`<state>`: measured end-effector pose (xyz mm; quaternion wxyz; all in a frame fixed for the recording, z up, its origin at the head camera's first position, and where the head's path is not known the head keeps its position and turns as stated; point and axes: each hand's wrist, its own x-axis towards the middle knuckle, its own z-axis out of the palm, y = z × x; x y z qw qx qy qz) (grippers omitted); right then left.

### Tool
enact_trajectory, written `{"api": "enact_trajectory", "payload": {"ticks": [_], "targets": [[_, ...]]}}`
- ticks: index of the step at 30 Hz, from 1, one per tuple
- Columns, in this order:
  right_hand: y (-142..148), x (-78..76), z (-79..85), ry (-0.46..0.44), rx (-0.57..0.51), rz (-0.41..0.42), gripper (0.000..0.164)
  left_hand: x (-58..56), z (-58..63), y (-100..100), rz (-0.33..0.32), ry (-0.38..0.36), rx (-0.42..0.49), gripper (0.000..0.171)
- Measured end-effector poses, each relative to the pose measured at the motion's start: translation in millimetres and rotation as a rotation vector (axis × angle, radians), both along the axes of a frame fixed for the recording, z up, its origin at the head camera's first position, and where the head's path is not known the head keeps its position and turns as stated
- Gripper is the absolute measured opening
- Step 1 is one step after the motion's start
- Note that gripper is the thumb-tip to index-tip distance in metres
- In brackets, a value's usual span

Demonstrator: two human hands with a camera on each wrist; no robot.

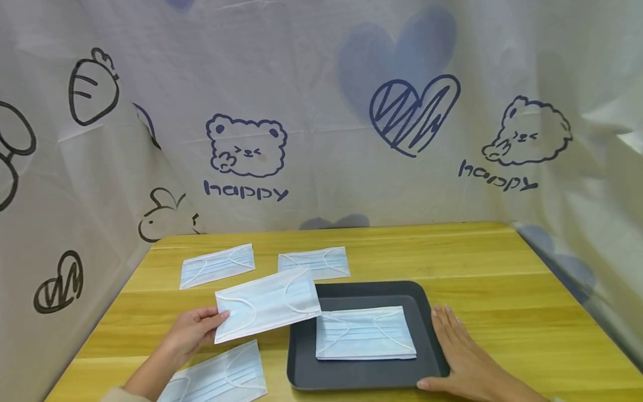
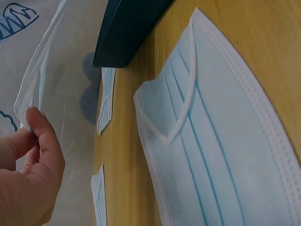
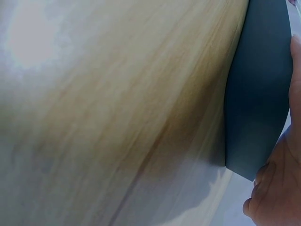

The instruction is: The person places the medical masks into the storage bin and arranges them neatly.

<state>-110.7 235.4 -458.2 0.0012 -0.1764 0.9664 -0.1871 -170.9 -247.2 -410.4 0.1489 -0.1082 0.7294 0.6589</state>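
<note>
Fingers of left hand (image 1: 193,328) are pinching raised mask (image 1: 266,308) by left edge; right hand (image 1: 467,360) is resting straight fingers along tray (image 1: 372,289). Right of pinching fingers, stacked masks (image 1: 365,335) are lying in tray. Transfer seemingly pending; next move probably calling for lowering, releasing.

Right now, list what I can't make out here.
Head view: tray floor, where a stacked mask covers it.
Head view: near mask, one corner cut off by the bottom edge.
Left wrist view: held mask, upper end cut off by the top edge.
Right wrist view: right hand, partly cut off by the right edge.
</note>
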Motion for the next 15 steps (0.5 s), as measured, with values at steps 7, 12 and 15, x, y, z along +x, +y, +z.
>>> {"api": "enact_trajectory", "payload": {"ticks": [7,12,15], "targets": [[1,0.0,-0.4,0.024,0.024,0.004,0.117,6.8,2.8,23,-0.046,-0.001,0.007,0.007],[1,0.2,0.0,0.026,0.025,0.005,0.117,12.1,5.6,38,-0.038,-0.007,0.016,0.009],[0,0.4,0.3,0.038,0.028,0.007,0.117,14.6,8.2,48,-0.026,-0.006,0.013,0.012]]}}
